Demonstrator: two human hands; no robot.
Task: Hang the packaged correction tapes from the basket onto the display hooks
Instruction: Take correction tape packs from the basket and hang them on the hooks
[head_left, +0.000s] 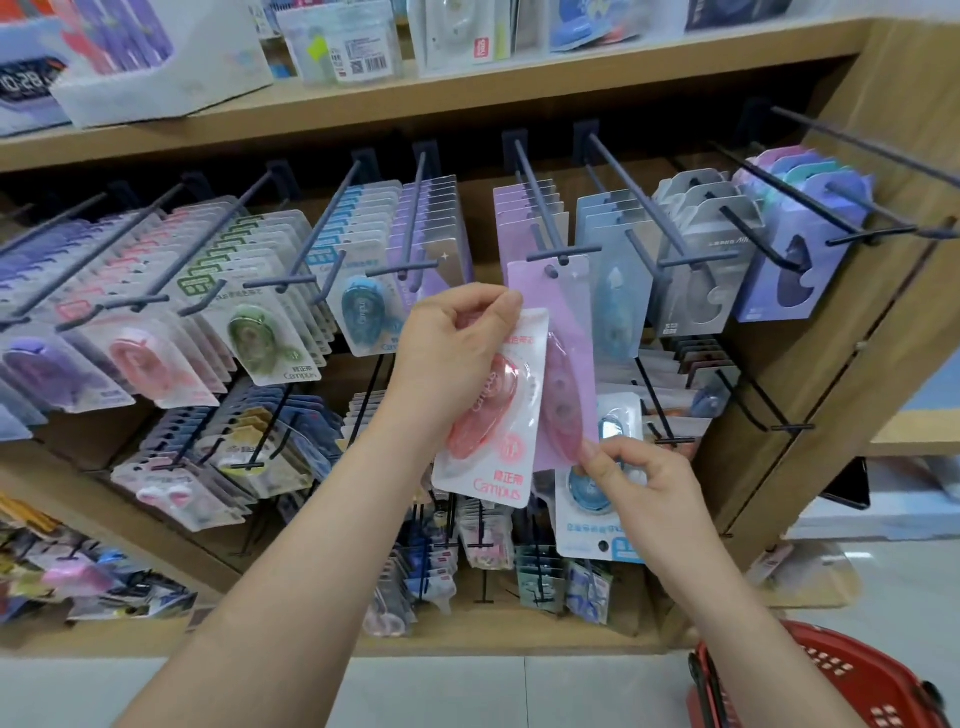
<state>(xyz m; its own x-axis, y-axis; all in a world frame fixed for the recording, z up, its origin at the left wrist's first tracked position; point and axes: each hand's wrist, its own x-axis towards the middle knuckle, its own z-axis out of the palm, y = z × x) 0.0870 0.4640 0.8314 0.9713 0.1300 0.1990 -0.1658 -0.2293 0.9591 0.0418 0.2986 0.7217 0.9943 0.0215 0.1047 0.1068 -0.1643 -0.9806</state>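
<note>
1. My left hand (447, 353) is raised in front of me, its fingers and thumb curled round the upper part of a pink correction tape packet (506, 415).
2. That packet's long axis runs nearly upright, with the top leaning slightly right. The word "Campus" is at its lower end, which points down towards my forearm.
3. My right hand (644, 478) is lower and to the right, apart from the left. Its thumb and forefinger pinch the bottom edge of a lilac correction tape packet (563, 322).
4. The lilac packet hangs lengthwise, straight down, by its hole from a dark display hook (537, 202) above both hands. It sits just right of the pink packet and partly behind it.
5. A blue correction tape packet (587, 525) lies behind my right hand; I cannot tell whether my fingers hold it.
6. Left of my left hand, rows of hanging packets (260, 322) fill more hooks, under a wooden shelf (467, 104).
7. The red basket (841, 675) sits on the floor below my right forearm.
</note>
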